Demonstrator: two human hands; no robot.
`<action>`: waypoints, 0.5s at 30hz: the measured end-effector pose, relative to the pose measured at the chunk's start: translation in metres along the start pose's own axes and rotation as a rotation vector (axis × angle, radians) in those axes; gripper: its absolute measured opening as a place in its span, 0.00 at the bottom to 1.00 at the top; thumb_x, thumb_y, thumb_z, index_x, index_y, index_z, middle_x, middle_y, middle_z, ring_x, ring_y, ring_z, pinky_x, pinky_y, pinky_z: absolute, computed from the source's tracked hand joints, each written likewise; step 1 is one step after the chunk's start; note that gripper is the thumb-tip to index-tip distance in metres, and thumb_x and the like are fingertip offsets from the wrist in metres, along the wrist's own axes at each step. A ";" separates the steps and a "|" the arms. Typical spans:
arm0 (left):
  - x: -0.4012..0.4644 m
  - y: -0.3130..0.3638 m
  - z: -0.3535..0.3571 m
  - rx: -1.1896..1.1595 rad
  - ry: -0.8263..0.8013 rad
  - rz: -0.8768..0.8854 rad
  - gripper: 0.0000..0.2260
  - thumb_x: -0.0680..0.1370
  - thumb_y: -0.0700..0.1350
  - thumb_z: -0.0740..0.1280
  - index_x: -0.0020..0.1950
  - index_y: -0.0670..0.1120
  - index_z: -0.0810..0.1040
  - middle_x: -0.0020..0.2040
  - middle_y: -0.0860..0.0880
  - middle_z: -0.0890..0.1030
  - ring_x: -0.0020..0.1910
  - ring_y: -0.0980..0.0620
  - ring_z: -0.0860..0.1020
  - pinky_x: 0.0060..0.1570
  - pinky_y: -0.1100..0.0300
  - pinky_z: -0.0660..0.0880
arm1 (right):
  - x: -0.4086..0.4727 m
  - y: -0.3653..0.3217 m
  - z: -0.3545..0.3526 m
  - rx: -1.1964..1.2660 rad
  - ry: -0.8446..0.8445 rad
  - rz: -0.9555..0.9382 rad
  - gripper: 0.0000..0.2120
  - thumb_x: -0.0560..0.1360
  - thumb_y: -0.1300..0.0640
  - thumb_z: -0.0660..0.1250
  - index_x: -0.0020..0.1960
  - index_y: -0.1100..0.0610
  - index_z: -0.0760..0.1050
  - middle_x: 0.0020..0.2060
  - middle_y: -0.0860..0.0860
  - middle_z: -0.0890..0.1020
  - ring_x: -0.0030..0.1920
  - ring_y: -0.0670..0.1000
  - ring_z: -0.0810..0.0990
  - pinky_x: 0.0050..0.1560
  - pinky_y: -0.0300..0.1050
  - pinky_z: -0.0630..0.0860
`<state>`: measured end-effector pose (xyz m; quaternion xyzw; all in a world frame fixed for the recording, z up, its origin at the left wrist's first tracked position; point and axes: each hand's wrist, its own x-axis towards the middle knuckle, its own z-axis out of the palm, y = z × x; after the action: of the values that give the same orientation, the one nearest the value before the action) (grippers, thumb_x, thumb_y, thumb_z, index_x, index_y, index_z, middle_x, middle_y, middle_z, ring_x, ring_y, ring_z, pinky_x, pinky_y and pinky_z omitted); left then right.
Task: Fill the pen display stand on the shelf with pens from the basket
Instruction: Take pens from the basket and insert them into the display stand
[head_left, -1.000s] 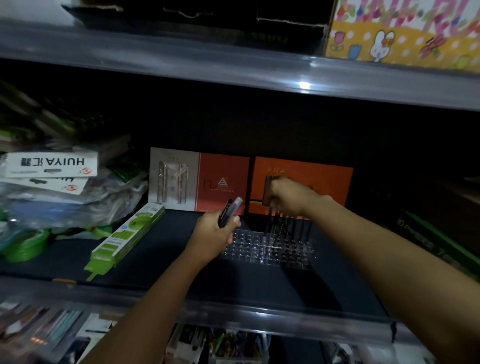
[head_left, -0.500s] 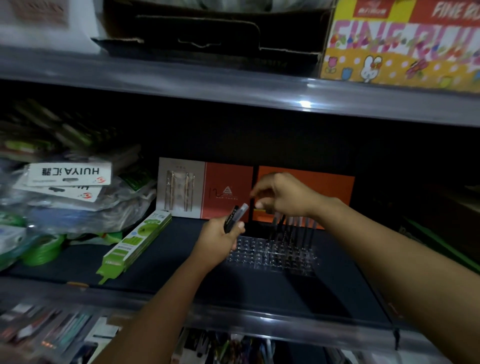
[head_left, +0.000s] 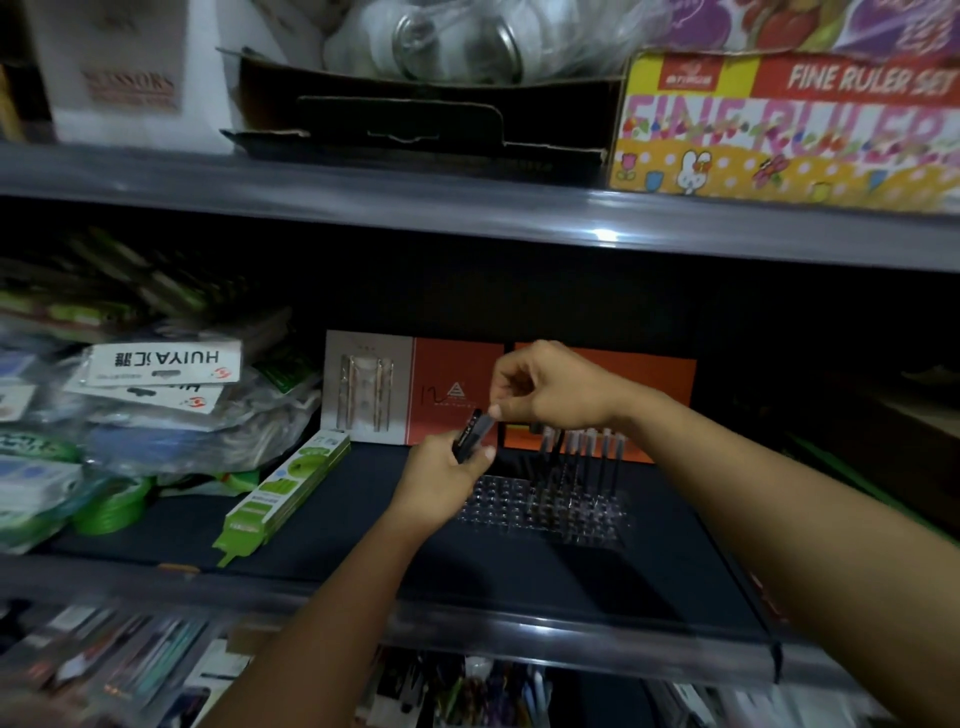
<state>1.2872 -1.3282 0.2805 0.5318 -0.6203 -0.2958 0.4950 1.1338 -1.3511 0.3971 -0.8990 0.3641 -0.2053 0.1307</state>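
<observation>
We see the left hand (head_left: 441, 480) curled round a small bundle of dark pens with clear caps (head_left: 471, 435), holding them tilted just above the left edge of the clear plastic pen display stand with its grid of holes (head_left: 545, 506). The right hand (head_left: 550, 389) hovers just above it, thumb and forefinger pinching the cap end of one pen in that bundle. The stand sits on the dark middle shelf (head_left: 322, 525), and a row of dark pens (head_left: 576, 457) stands upright in its rear right part; the front rows of holes look unfilled, though the light is too dim for us to be sure. Behind the stand lean two flat orange gift boxes (head_left: 602, 364) (the left one has a grey panel). A green and white boxed pack (head_left: 283, 491) lies on the shelf to the left, beside a heap of bagged stationery with white header cards (head_left: 156, 395). On the shelf above rests a yellow ruler set box (head_left: 779, 130).
</observation>
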 end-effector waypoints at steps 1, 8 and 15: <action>-0.001 0.000 -0.001 0.011 0.000 -0.001 0.15 0.76 0.46 0.67 0.31 0.50 0.68 0.28 0.49 0.70 0.29 0.50 0.69 0.33 0.58 0.66 | 0.000 0.001 -0.003 0.019 0.011 0.025 0.06 0.73 0.59 0.73 0.38 0.60 0.78 0.32 0.47 0.78 0.32 0.40 0.73 0.36 0.39 0.71; 0.000 -0.015 -0.014 0.063 0.023 -0.039 0.12 0.76 0.45 0.67 0.33 0.47 0.71 0.29 0.48 0.71 0.30 0.51 0.70 0.36 0.57 0.67 | -0.004 0.009 -0.031 0.102 0.119 0.175 0.06 0.73 0.60 0.72 0.43 0.63 0.80 0.40 0.60 0.83 0.40 0.49 0.78 0.45 0.47 0.74; 0.004 -0.028 -0.020 0.110 0.054 -0.039 0.09 0.76 0.46 0.68 0.43 0.40 0.78 0.35 0.43 0.78 0.36 0.47 0.76 0.41 0.57 0.68 | -0.004 0.020 -0.042 0.173 0.206 0.298 0.08 0.73 0.60 0.70 0.47 0.65 0.80 0.45 0.59 0.85 0.45 0.52 0.82 0.52 0.50 0.78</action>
<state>1.3165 -1.3358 0.2629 0.5780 -0.6115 -0.2562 0.4756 1.0996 -1.3658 0.4250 -0.7946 0.4857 -0.3053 0.1986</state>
